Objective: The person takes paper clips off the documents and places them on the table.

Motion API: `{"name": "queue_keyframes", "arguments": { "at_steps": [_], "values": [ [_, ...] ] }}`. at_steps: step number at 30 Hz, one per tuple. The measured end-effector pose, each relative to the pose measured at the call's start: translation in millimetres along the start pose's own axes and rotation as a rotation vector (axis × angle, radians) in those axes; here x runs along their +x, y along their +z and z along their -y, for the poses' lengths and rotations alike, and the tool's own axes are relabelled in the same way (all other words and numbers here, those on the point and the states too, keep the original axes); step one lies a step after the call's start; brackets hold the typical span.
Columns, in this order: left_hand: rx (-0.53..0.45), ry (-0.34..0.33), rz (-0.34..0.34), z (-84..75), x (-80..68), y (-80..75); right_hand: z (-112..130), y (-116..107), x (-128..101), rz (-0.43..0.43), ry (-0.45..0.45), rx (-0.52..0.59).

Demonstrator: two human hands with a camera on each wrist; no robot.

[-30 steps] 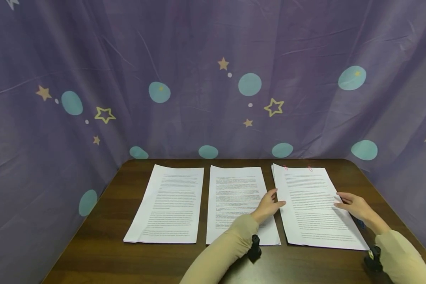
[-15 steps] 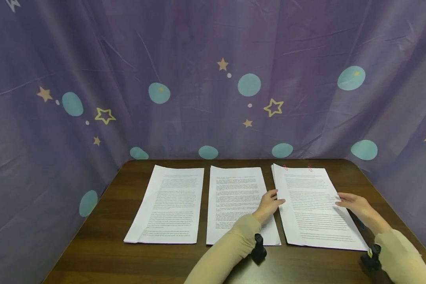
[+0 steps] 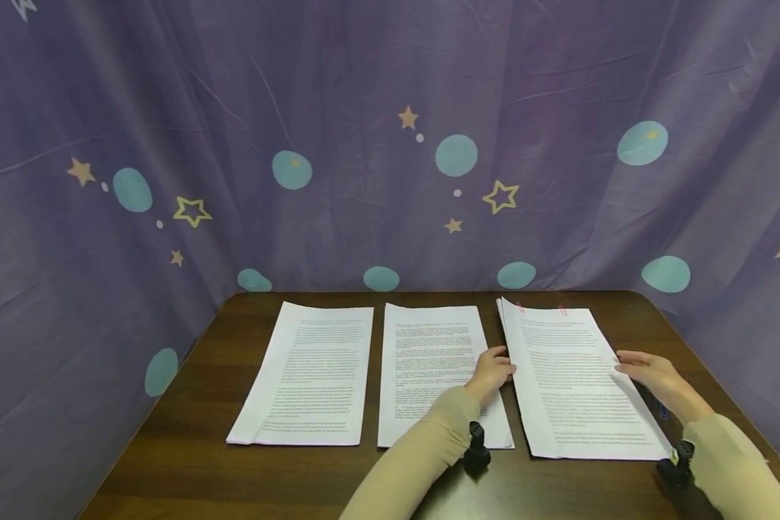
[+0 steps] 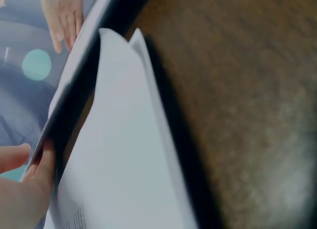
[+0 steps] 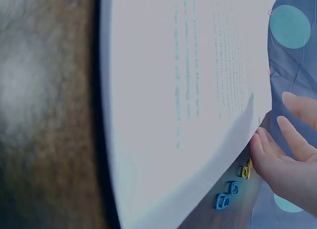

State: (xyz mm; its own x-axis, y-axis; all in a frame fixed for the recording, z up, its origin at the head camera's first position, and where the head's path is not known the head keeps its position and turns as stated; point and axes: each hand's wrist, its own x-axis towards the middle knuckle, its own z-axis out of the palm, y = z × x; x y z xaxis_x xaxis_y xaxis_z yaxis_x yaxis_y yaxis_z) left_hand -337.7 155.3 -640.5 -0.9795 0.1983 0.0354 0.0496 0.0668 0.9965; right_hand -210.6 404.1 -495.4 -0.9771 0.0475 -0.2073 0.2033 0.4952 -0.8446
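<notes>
On the right side of the table lies a stack of printed sheets [image 3: 585,397], two pinkish-red paper clips [image 3: 562,310] on its far edge. My left hand [image 3: 492,372] is at the stack's left edge, reaching over the middle stack [image 3: 432,354]; its fingertips touch the side of the sheets, and in the left wrist view the thumb [image 4: 15,157] stands apart. Against the opposite edge rests my right hand [image 3: 659,379], lower fingers touching the paper, upper fingers [image 5: 292,135] extended and raised off it.
A third stack of printed sheets [image 3: 312,383] lies at the left of the brown wooden table [image 3: 169,462]. Beside the right stack are blue clips [image 5: 223,201] and a yellow clip [image 5: 245,169]. A purple patterned curtain [image 3: 338,238] hangs behind the table's far edge.
The right stack has turned slightly, its far right corner and clips shifting a little left. My left thumb has drawn back from over the top sheet to the edge. The right hand has barely moved.
</notes>
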Motion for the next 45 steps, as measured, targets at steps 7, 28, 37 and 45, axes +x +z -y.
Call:
{"name": "queue_keyframes", "arguments": {
  "at_steps": [7,28,37,45],
  "values": [
    [0.064,-0.017,-0.014,2.7,-3.8,7.1,3,0,-2,-0.012,-0.042,-0.038],
    [-0.141,-0.237,-0.099,-165.1,-114.3,-60.0,26,12,-15,-0.113,-0.089,0.111],
    [-0.194,-0.229,-0.101,-162.9,-113.2,-80.9,42,21,-21,-0.077,-0.120,0.191],
    [-0.202,-0.216,-0.084,-171.5,-121.0,-104.2,44,31,-14,-0.067,-0.176,0.300]
  ]
}}
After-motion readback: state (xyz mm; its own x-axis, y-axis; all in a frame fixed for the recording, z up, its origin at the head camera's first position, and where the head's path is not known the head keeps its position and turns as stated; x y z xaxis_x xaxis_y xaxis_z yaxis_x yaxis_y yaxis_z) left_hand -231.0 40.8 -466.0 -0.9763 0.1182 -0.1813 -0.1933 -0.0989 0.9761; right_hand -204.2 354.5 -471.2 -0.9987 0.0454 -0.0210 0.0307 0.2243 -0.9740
